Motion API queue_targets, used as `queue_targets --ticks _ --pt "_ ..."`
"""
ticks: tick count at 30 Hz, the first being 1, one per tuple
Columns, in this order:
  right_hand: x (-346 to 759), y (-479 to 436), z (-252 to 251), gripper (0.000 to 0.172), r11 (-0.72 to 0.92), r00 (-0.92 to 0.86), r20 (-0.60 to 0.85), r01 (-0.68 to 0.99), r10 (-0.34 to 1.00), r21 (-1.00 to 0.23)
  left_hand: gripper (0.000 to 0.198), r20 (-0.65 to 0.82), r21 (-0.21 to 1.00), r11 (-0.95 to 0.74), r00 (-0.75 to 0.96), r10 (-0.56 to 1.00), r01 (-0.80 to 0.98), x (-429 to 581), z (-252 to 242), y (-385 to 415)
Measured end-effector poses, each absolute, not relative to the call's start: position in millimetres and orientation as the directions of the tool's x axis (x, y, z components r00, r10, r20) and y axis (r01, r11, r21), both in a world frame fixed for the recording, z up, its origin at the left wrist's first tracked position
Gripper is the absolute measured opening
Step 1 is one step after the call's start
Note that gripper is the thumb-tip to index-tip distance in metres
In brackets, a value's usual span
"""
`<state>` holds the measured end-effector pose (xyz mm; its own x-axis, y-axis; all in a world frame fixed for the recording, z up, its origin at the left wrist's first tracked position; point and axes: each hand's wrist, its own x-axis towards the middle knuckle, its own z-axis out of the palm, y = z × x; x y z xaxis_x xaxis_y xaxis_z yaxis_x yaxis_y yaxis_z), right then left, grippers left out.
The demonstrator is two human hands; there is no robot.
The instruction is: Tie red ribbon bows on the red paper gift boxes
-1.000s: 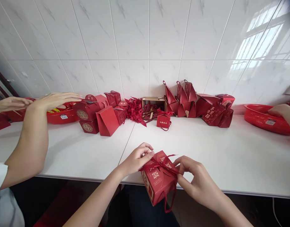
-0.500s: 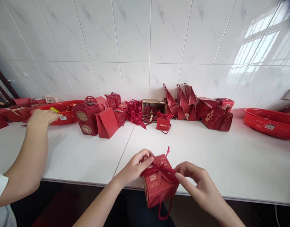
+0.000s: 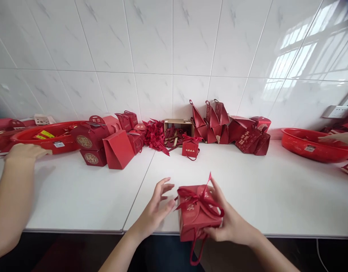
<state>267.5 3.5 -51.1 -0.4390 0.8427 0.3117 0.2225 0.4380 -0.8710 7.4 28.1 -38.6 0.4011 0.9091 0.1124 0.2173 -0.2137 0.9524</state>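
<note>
A red gift box (image 3: pixel 191 226) with gold print hangs over the table's front edge, held along its right side by my right hand (image 3: pixel 227 217). Its thumb presses the lower front, while other fingers lie behind the box. Across the lid runs a red ribbon bow (image 3: pixel 201 202), one end sticking up. A red cord handle (image 3: pixel 195 257) dangles below. Just left of the box, my left hand (image 3: pixel 157 207) is open, its fingers apart and holding nothing.
On the white table (image 3: pixel 247 189), a small box (image 3: pixel 190 149) stands before a carton (image 3: pixel 178 121) of ribbon strips and a ribbon pile (image 3: pixel 157 136). Gift boxes (image 3: pixel 120 151) flank them. Red basins (image 3: pixel 304 151) stand at both ends. A co-worker's arm (image 3: pixel 17 189) reaches in left; another hand (image 3: pixel 340 139) is right.
My left hand has let go of the ribbon and moved left. My right hand has shifted from the bow to the box's side. The co-worker's left-side arm has moved left in view.
</note>
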Motion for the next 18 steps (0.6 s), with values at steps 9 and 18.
queue_targets --ticks 9,18 --pt "347 83 -93 0.069 -0.142 0.195 0.119 0.926 0.974 -0.351 0.042 0.165 0.585 -0.373 0.345 0.924 0.720 7 -65 32" --pt "329 85 -93 0.046 -0.027 0.056 0.141 0.980 0.988 -0.197 0.035 0.161 0.543 -0.358 0.324 0.932 0.760 8 -64 31"
